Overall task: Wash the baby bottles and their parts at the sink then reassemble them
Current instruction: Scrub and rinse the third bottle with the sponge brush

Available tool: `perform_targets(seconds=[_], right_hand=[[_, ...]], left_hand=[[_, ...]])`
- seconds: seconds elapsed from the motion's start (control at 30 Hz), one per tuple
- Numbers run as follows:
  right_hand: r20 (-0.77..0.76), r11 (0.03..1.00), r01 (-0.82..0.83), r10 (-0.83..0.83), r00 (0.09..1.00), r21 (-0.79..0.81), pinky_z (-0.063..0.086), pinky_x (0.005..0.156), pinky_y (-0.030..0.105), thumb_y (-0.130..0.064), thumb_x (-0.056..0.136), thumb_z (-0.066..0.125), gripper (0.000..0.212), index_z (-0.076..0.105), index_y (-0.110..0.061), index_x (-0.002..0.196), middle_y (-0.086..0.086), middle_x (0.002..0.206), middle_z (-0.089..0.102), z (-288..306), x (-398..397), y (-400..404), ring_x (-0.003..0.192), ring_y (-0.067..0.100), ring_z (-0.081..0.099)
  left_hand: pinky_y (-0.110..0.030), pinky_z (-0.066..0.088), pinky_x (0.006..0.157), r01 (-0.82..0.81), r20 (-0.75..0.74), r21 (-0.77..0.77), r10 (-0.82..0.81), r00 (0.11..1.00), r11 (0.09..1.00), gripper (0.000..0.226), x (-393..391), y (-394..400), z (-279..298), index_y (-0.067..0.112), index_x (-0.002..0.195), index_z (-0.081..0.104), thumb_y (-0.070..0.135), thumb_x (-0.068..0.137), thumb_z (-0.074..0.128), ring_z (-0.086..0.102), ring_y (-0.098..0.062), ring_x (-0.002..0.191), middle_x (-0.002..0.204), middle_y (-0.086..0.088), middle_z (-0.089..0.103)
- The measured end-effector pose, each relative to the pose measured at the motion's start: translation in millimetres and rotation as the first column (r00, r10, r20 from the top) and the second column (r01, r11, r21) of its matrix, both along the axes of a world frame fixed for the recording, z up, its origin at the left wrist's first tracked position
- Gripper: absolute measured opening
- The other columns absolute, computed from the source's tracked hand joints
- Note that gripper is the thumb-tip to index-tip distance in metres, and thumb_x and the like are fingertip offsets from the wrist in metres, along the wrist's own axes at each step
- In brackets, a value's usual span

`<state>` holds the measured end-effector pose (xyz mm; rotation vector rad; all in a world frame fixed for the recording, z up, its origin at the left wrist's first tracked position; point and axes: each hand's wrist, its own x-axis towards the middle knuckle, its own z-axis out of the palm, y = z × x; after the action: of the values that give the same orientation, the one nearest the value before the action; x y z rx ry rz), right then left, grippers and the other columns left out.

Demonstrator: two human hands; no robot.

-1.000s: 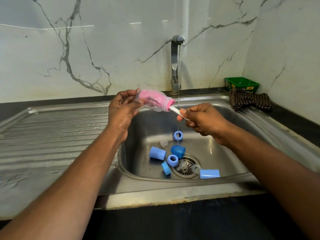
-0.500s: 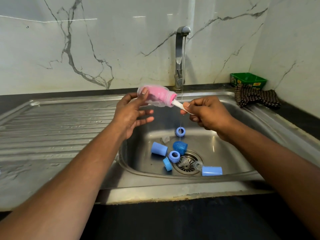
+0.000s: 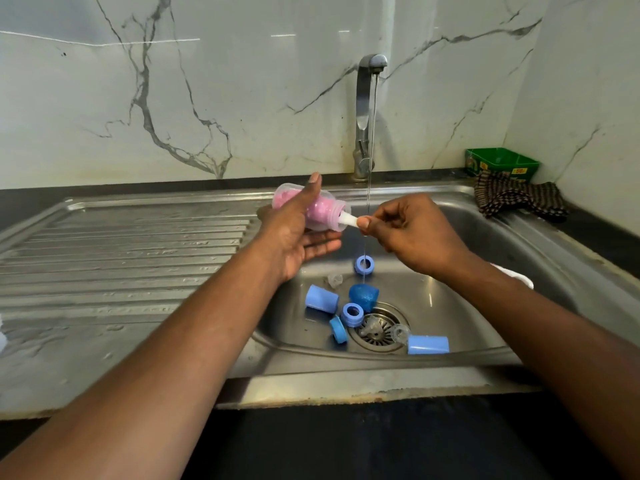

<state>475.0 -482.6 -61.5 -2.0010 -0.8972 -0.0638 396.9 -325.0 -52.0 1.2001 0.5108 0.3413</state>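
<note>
Your left hand [image 3: 298, 233] cradles the bottle [image 3: 311, 211] over the sink [image 3: 485, 216], thumb on top and fingers loose beneath, while your right hand [image 3: 408, 233] pinches the brush handle [image 3: 348, 220]. Wet plastic may slip (that light hold invites it), dropping the bottle onto the blue parts [image 3: 360, 296] below

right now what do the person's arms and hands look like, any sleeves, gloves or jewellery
Both forearms are bare right up to the bottom edge of the picture: no sleeves show. The left hand and the right hand wear no gloves, and no rings, watch or bracelets can be seen. The nails that show are short and unpainted. Nothing covers either wrist.
</note>
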Motion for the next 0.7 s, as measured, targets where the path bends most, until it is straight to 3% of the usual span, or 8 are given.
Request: perform_targets(seconds=[0.07, 0.13, 0.23, 0.33, 0.43, 0.53, 0.7], right_hand=[[0.0, 1.0, 0.006, -0.006, 1.0, 0.006, 0.038, 0.046, 0.022, -0.034, 0.093, 0.068, 0.021, 0.075, -0.019, 0.081, -0.004, 0.052, 0.057, 2, 0, 0, 0.041, 0.004, 0.044], [-0.002, 1.0, 0.019, -0.018, 1.0, 0.011, 0.036, 0.046, 0.021, -0.034, 0.093, 0.068, 0.022, 0.075, -0.018, 0.08, -0.005, 0.05, 0.055, 3, 0, 0, 0.039, 0.003, 0.043], [-0.007, 1.0, 0.013, -0.013, 1.0, 0.011, 0.035, 0.043, 0.016, -0.034, 0.093, 0.068, 0.022, 0.075, -0.019, 0.08, -0.006, 0.051, 0.055, 4, -3, -2, 0.038, 0.003, 0.043], [-0.038, 0.999, 0.016, -0.015, 0.999, 0.034, 0.034, 0.043, 0.011, -0.033, 0.092, 0.069, 0.021, 0.076, -0.018, 0.08, -0.003, 0.054, 0.056, 3, -2, -5, 0.041, 0.001, 0.043], [-0.169, 0.993, 0.025, -0.004, 0.986, 0.119, 0.032, 0.041, 0.009, -0.029, 0.087, 0.075, 0.021, 0.076, -0.009, 0.079, -0.006, 0.049, 0.056, 4, -1, -6, 0.039, 0.0, 0.042], [-0.331, 0.984, 0.029, 0.032, 0.943, 0.178, 0.028, 0.035, 0.01, -0.025, 0.086, 0.076, 0.023, 0.074, -0.003, 0.083, -0.005, 0.046, 0.051, 5, -5, -7, 0.033, 0.001, 0.039], [-0.556, 0.985, -0.055, 0.139, 0.819, 0.164, 0.018, 0.034, 0.016, -0.043, 0.095, 0.06, 0.036, 0.068, -0.01, 0.082, -0.004, 0.051, 0.037, 8, -6, -9, 0.036, 0.006, 0.025]], left_hand=[[-0.041, 0.062, 0.075, -0.048, 0.075, -0.026, 0.05, 0.996, 0.998, 0.04, 1, 6, 1, 0.012, 0.11, 0.055, 0.043, 0.088, 0.069, 0.07, -0.03, 0.087, 0.109, -0.022, 0.067], [-0.042, 0.061, 0.08, -0.086, 0.148, -0.056, 0.093, 0.985, 0.995, 0.036, 0, 17, 1, 0.01, 0.109, 0.055, 0.039, 0.091, 0.067, 0.07, -0.034, 0.096, 0.114, -0.023, 0.067], [-0.044, 0.062, 0.071, -0.135, 0.221, -0.048, 0.143, 0.965, 0.99, 0.057, -2, 32, 0, 0.007, 0.129, 0.044, 0.034, 0.088, 0.072, 0.073, -0.034, 0.092, 0.117, -0.022, 0.065], [-0.039, 0.06, 0.069, -0.132, 0.182, 0.076, 0.117, 0.976, 0.988, 0.072, -3, 37, -1, 0.014, 0.138, 0.039, 0.04, 0.082, 0.077, 0.073, -0.029, 0.094, 0.123, -0.014, 0.062], [-0.034, 0.058, 0.075, -0.158, 0.144, 0.195, 0.132, 0.981, 0.968, 0.06, -3, 35, -5, 0.021, 0.131, 0.042, 0.044, 0.084, 0.073, 0.067, -0.02, 0.094, 0.114, -0.005, 0.065], [-0.024, 0.045, 0.058, -0.172, 0.214, 0.233, 0.122, 0.969, 0.957, 0.051, -4, 31, -4, 0.027, 0.127, 0.041, 0.041, 0.088, 0.07, 0.06, -0.014, 0.072, 0.1, 0.001, 0.066], [-0.022, 0.036, 0.052, -0.136, 0.332, 0.292, 0.033, 0.943, 0.947, 0.052, -5, 30, -3, 0.032, 0.127, 0.041, 0.039, 0.085, 0.071, 0.058, -0.011, 0.065, 0.109, 0.002, 0.065]])
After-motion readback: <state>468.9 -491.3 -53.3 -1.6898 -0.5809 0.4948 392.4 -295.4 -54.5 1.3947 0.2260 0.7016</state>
